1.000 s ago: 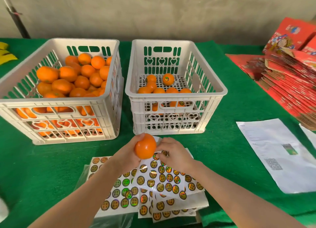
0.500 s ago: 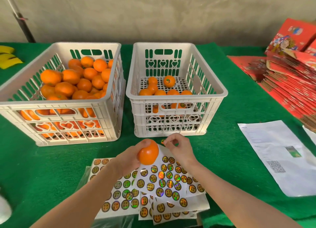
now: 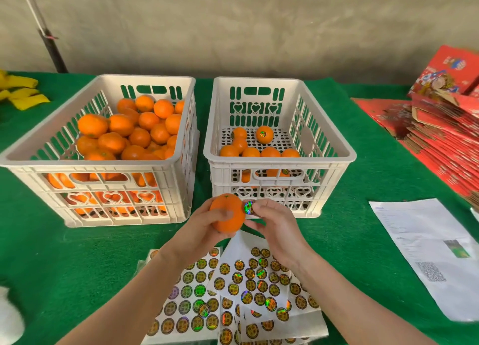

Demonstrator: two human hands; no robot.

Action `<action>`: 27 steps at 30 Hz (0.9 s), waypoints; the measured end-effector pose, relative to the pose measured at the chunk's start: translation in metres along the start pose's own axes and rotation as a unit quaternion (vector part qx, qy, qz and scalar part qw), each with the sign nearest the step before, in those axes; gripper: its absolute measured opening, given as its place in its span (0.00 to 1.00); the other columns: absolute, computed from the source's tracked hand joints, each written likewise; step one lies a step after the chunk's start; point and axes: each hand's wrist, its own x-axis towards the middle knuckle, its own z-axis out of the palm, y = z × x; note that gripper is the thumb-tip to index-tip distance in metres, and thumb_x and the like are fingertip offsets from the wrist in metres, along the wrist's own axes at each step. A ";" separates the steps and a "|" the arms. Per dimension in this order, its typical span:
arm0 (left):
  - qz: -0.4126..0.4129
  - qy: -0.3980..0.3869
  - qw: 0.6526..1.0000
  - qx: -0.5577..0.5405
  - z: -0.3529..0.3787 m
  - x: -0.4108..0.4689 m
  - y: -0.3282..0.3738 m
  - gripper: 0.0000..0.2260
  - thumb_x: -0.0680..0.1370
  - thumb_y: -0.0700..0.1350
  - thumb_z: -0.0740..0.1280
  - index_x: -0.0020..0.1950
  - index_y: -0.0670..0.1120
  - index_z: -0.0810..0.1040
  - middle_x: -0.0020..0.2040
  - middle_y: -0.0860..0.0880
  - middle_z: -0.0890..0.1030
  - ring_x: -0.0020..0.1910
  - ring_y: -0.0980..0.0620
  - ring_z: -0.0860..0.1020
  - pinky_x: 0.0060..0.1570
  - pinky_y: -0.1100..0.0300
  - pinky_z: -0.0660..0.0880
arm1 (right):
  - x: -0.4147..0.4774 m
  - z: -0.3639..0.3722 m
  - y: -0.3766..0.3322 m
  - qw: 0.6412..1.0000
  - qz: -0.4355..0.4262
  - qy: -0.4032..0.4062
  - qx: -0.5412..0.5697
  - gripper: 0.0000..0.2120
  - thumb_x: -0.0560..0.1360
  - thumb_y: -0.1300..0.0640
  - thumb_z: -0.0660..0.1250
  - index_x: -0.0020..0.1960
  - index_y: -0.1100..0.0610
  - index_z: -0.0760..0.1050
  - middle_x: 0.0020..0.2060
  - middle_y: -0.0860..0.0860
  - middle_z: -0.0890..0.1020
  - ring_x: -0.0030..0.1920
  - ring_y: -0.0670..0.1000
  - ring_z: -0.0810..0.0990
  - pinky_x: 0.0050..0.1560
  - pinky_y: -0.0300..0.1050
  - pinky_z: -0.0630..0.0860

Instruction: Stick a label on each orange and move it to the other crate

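My left hand [image 3: 199,228] grips an orange [image 3: 227,216] in front of the two crates. My right hand [image 3: 272,221] pinches a round shiny label [image 3: 249,207] and holds it against the orange's right side. The left crate [image 3: 103,163] is piled high with oranges. A few oranges lie in the right crate [image 3: 280,160], one of them showing a label [image 3: 262,133]. Sheets of round labels [image 3: 233,293] lie spread on the green cloth under my forearms.
A printed white sheet [image 3: 425,251] lies at the right. Red flattened cartons [image 3: 445,137] are stacked at the far right. Yellow objects [image 3: 20,93] sit at the far left edge, and a white thing [image 3: 9,316] at the bottom left. A dark pole [image 3: 49,39] leans against the wall.
My right hand has peeled a label off the sheet and lifted it to the orange's side. My left hand has raised the orange towards the crates.
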 end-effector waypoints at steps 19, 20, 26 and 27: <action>0.052 0.048 0.997 -0.030 0.016 -0.011 0.024 0.21 0.70 0.58 0.67 0.55 0.45 0.77 0.49 0.41 0.81 0.51 0.43 0.78 0.57 0.46 0.74 | -0.007 0.035 -0.001 0.940 -0.230 0.029 -0.249 0.08 0.72 0.65 0.69 0.39 0.55 0.74 0.50 0.49 0.77 0.55 0.47 0.76 0.53 0.56 0.77; 0.061 0.054 0.996 -0.023 0.016 -0.011 0.025 0.21 0.70 0.58 0.67 0.56 0.44 0.77 0.51 0.40 0.81 0.53 0.41 0.77 0.61 0.42 0.72 | -0.007 0.036 0.001 0.938 -0.244 0.035 -0.244 0.07 0.72 0.63 0.69 0.40 0.55 0.73 0.49 0.49 0.77 0.54 0.47 0.76 0.52 0.53 0.77; 0.112 0.103 0.988 0.024 0.021 -0.020 0.035 0.28 0.69 0.60 0.65 0.61 0.43 0.75 0.58 0.38 0.79 0.58 0.39 0.78 0.58 0.39 0.75 | -0.010 0.042 0.003 0.942 -0.257 0.024 -0.213 0.20 0.70 0.51 0.69 0.60 0.46 0.66 0.58 0.47 0.76 0.57 0.45 0.76 0.55 0.45 0.75; 0.122 0.106 0.986 0.032 0.021 -0.022 0.038 0.27 0.69 0.60 0.64 0.60 0.44 0.75 0.56 0.41 0.81 0.56 0.43 0.80 0.55 0.44 0.78 | -0.011 0.043 0.001 0.934 -0.264 -0.003 -0.239 0.23 0.71 0.48 0.68 0.63 0.44 0.64 0.60 0.43 0.74 0.60 0.43 0.74 0.58 0.42 0.73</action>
